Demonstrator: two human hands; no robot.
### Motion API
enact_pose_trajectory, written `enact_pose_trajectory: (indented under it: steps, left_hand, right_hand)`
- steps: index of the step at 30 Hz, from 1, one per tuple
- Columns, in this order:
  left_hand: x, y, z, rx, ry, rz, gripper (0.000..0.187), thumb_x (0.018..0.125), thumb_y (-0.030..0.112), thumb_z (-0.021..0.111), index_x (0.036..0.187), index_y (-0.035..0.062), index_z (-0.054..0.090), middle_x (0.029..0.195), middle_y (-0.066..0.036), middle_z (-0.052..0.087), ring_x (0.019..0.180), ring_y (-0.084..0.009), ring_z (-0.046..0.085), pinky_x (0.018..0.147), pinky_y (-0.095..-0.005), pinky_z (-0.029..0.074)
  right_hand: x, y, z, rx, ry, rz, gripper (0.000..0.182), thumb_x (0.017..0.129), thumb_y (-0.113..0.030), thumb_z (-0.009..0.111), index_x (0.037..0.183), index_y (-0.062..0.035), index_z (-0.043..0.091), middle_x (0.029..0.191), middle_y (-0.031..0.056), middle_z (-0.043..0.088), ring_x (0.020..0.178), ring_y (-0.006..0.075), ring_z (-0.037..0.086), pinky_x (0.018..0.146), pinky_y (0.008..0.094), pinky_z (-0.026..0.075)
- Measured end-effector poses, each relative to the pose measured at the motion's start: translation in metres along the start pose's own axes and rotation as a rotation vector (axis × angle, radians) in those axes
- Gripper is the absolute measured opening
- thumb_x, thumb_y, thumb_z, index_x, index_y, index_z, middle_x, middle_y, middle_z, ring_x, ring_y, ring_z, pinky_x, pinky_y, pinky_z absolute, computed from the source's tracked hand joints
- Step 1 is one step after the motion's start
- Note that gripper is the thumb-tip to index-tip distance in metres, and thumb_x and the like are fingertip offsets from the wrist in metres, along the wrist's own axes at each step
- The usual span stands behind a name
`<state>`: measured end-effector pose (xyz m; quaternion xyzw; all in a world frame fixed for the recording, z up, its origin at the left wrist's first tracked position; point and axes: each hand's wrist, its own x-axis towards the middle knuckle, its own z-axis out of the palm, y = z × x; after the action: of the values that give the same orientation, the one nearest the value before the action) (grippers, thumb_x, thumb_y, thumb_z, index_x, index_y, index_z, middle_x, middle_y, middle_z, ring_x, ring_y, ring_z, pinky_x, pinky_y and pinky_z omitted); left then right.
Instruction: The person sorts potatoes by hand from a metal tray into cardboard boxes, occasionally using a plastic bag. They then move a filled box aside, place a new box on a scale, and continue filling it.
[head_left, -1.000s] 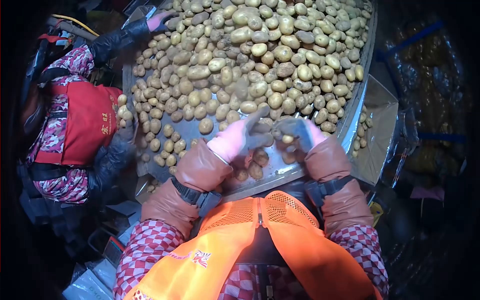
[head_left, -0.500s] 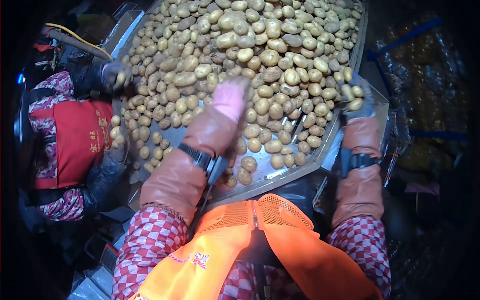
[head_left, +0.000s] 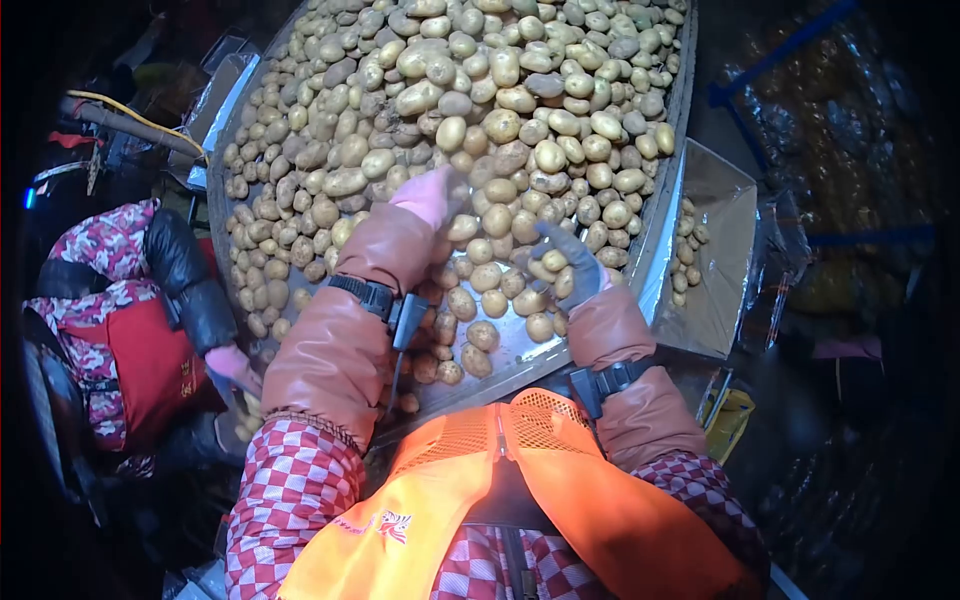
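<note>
My left hand (head_left: 428,195), in a pink glove, reaches into a big heap of potatoes (head_left: 505,125). Its fingers are smeared by motion, so what they hold does not show. Nearer the front of the tray is my right hand (head_left: 578,272), in a grey-blue glove. Its fingers are spread around a potato (head_left: 553,260), with other potatoes close by; a firm grip on it is not visible. Loose potatoes lie between my hands on the metal tray (head_left: 508,350).
Right of the tray stands an open cardboard box (head_left: 715,255) with several potatoes inside. At the left, a co-worker in a red apron (head_left: 150,370) has a pink-gloved hand (head_left: 233,367) near the tray edge. Blue straps (head_left: 790,75) cross a dark, shiny stack at right.
My right hand has moved from the box side, where it held several potatoes, left to the tray's front. My left hand has shifted slightly left. The co-worker has moved lower in view.
</note>
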<state>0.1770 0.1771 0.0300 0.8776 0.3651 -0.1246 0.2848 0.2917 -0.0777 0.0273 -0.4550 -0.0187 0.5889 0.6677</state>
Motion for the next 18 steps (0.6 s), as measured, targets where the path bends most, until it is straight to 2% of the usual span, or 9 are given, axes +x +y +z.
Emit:
enact_pose_trajectory:
  steps: [2, 3, 4, 6, 8, 11, 14, 16, 18]
  left_hand:
    - [-0.007, 0.001, 0.001, -0.147, 0.067, -0.022, 0.042, 0.085, 0.027, 0.072, 0.122, 0.011, 0.061, 0.116, -0.019, 0.066, 0.111, -0.0374, 0.062, 0.096, -0.0427, 0.049]
    - [-0.012, 0.002, 0.005, -0.182, 0.189, -0.036, 0.039, 0.086, 0.028, 0.071, 0.118, 0.0071, 0.062, 0.112, -0.018, 0.068, 0.107, -0.0327, 0.065, 0.092, -0.0398, 0.051]
    - [-0.017, 0.006, 0.013, -0.36, 0.196, -0.026, 0.04, 0.086, 0.029, 0.072, 0.117, 0.0057, 0.062, 0.11, -0.016, 0.069, 0.104, -0.0293, 0.066, 0.09, -0.0379, 0.052]
    - [-0.032, 0.017, 0.029, -0.73, 0.193, -0.016, 0.042, 0.086, 0.03, 0.074, 0.115, 0.0028, 0.062, 0.105, -0.013, 0.07, 0.099, -0.0224, 0.067, 0.086, -0.0341, 0.054]
    - [-0.059, 0.038, 0.034, -0.917, -0.201, -0.056, 0.042, 0.088, 0.031, 0.072, 0.115, -0.0003, 0.063, 0.1, -0.007, 0.069, 0.093, -0.0134, 0.064, 0.079, -0.0283, 0.053]
    - [-0.089, 0.07, 0.013, -1.192, -0.297, -0.055, 0.035, 0.095, 0.023, 0.065, 0.12, 0.0003, 0.066, 0.1, -0.004, 0.07, 0.086, -0.0137, 0.065, 0.07, -0.0279, 0.053]
    - [-0.092, 0.033, 0.05, -1.223, -0.123, 0.004, 0.033, 0.098, 0.026, 0.06, 0.12, 0.0016, 0.066, 0.102, -0.004, 0.069, 0.083, -0.0119, 0.063, 0.071, -0.0257, 0.051]
    - [-0.103, 0.016, 0.063, -1.099, 0.028, 0.054, 0.034, 0.099, 0.025, 0.06, 0.122, 0.001, 0.065, 0.1, -0.004, 0.068, 0.083, -0.0115, 0.062, 0.072, -0.0251, 0.05]
    - [-0.116, -0.007, 0.084, -1.174, 0.026, -0.034, 0.034, 0.099, 0.024, 0.06, 0.123, -0.0001, 0.064, 0.098, -0.004, 0.067, 0.083, -0.0113, 0.06, 0.073, -0.0248, 0.05]
  right_hand:
    - [0.001, -0.007, 0.009, -0.008, 0.049, 0.165, 0.047, 0.093, -0.024, 0.063, 0.136, -0.0074, 0.053, 0.107, 0.0084, 0.064, 0.089, 0.0208, 0.064, 0.07, 0.0345, 0.054]
    - [0.005, -0.008, 0.009, -0.059, 0.048, 0.228, 0.047, 0.092, -0.024, 0.064, 0.135, -0.0073, 0.054, 0.106, 0.008, 0.065, 0.089, 0.0205, 0.064, 0.071, 0.0345, 0.054]
    - [0.006, -0.008, 0.012, -0.109, 0.05, 0.292, 0.046, 0.092, -0.025, 0.065, 0.133, -0.0072, 0.055, 0.105, 0.0076, 0.065, 0.09, 0.0202, 0.064, 0.073, 0.0345, 0.054]
    - [0.012, 0.003, 0.025, -0.133, 0.017, 0.247, 0.044, 0.09, -0.027, 0.07, 0.128, -0.0082, 0.059, 0.103, 0.0055, 0.067, 0.086, 0.0193, 0.064, 0.069, 0.0356, 0.053]
    - [0.022, 0.013, 0.016, -0.188, -0.055, 0.216, 0.043, 0.088, -0.028, 0.073, 0.125, -0.0091, 0.062, 0.102, 0.0042, 0.068, 0.084, 0.0185, 0.064, 0.065, 0.0359, 0.052]
    - [0.007, -0.001, 0.01, -0.278, -0.036, 0.313, 0.035, 0.084, -0.034, 0.077, 0.106, -0.0086, 0.07, 0.088, 0.003, 0.07, 0.08, 0.0157, 0.064, 0.058, 0.0327, 0.048]
    - [-0.015, -0.025, -0.015, -0.342, 0.092, 0.341, 0.04, 0.081, -0.037, 0.078, 0.104, -0.0049, 0.068, 0.086, 0.0039, 0.069, 0.078, 0.0163, 0.064, 0.055, 0.0298, 0.047]
    - [-0.032, -0.048, -0.055, -0.568, -0.095, -0.324, 0.023, 0.085, -0.021, 0.068, 0.101, -0.0043, 0.066, 0.09, 0.0065, 0.067, 0.081, 0.0178, 0.066, 0.062, 0.0284, 0.051]
    - [-0.049, -0.12, -0.135, -0.227, -0.165, -0.293, 0.011, 0.09, -0.018, 0.062, 0.095, -0.0077, 0.062, 0.089, 0.0053, 0.065, 0.082, 0.02, 0.065, 0.068, 0.0295, 0.053]
